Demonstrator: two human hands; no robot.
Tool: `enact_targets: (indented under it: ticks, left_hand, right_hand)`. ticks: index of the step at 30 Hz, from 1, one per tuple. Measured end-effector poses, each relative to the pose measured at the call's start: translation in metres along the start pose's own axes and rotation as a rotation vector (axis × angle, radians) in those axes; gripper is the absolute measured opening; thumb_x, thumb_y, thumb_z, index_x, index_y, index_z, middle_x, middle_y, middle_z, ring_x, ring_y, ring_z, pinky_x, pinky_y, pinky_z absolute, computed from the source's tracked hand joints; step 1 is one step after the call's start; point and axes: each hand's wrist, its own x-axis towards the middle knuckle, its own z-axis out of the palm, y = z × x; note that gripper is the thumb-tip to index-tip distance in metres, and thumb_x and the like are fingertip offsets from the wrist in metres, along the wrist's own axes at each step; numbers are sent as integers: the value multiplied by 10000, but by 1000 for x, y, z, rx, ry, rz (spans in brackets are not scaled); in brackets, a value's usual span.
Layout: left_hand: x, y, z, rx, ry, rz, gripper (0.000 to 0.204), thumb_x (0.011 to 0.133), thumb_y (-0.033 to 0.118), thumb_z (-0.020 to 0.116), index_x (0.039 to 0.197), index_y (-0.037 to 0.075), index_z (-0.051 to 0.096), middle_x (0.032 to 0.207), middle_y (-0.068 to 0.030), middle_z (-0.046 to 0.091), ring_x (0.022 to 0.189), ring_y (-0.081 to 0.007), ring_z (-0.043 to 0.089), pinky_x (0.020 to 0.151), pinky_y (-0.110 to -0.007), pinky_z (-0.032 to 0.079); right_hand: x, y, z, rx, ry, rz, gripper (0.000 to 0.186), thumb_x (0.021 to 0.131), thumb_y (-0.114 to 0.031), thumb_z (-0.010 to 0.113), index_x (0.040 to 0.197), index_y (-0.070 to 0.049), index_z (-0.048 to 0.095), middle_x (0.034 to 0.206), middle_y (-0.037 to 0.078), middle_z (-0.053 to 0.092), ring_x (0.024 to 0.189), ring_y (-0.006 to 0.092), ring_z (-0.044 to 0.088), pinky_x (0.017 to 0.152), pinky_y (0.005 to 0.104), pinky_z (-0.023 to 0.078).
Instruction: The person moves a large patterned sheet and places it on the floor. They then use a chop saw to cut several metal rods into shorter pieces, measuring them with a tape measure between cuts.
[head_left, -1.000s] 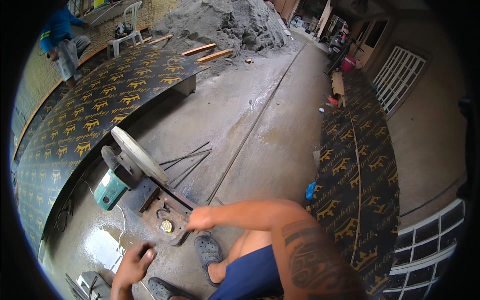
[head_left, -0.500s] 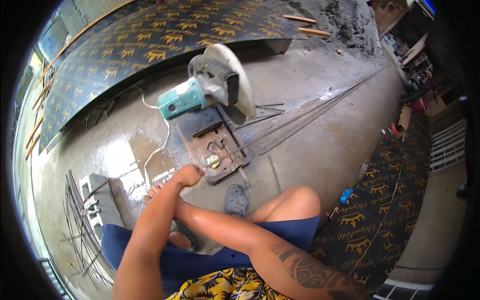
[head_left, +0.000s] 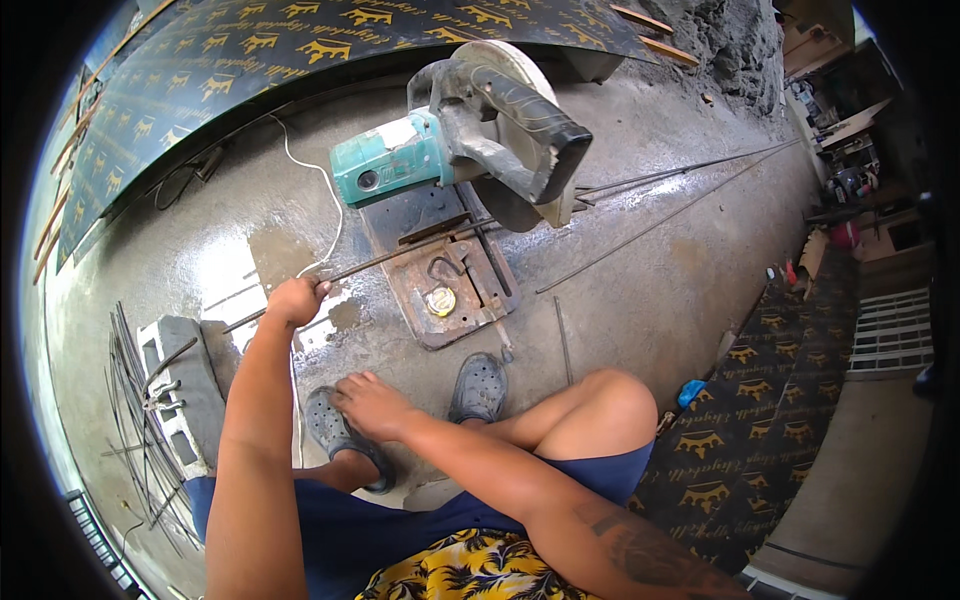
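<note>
My left hand (head_left: 296, 300) grips a thin steel rod (head_left: 390, 261) that runs from the hand up and right across the rusty base (head_left: 448, 282) of a chop saw. The saw's teal motor (head_left: 388, 170) and black handle (head_left: 520, 125) are raised above the base, with the pale cutting disc (head_left: 515, 70) behind them. My right hand (head_left: 372, 404) rests, fingers spread and holding nothing, on my left foot in a grey clog (head_left: 330, 420). My other clog (head_left: 480, 388) stands just below the saw base.
A grey concrete block (head_left: 185, 385) with cut rod pieces (head_left: 140, 400) lies at the left. Long rods (head_left: 660, 215) lie on the wet concrete floor at the right. Dark printed plywood sheets (head_left: 250, 50) lie at the top and at the lower right (head_left: 740, 450). A white cord (head_left: 322, 200) trails from the saw.
The view has swung down and closer to the saw. My left hand has taken hold of the rod on the saw base, and my right hand has dropped onto my foot.
</note>
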Motion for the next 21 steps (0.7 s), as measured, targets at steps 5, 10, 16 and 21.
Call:
enact_targets:
  ticks: [5,10,16,21]
  left_hand:
    - [27,-33,23,-21,-25,-5,472,1059,487,461,1171,97,701,1122,-219,724,1085,-421,668,945,-519,519]
    - [43,-73,49,-36,-14,-4,469,1065,490,447,1226,105,661,1133,-213,721,1079,-424,668,936,-527,520]
    - [39,-62,48,3,44,0,456,1056,498,469,1120,79,636,1061,-220,730,1029,-434,679,896,-535,526]
    - [17,-87,81,-23,98,-16,432,1049,481,488,1056,70,619,1008,-224,733,981,-442,684,868,-542,524]
  right_hand:
    - [-16,32,-2,-11,-60,130,377,896,-144,592,1264,-87,652,1216,128,610,1242,301,536,1085,435,398]
    - [-15,36,-2,0,-163,176,338,958,-179,568,1276,-91,644,1281,132,611,1291,325,529,1092,466,412]
    - [-7,20,-37,76,-354,198,351,969,-186,554,1292,-82,645,1295,160,638,1278,340,575,1115,471,420]
    - [-13,-19,-159,4,-511,256,375,1004,-231,518,1321,-67,632,1402,191,607,1297,350,576,1125,479,426]
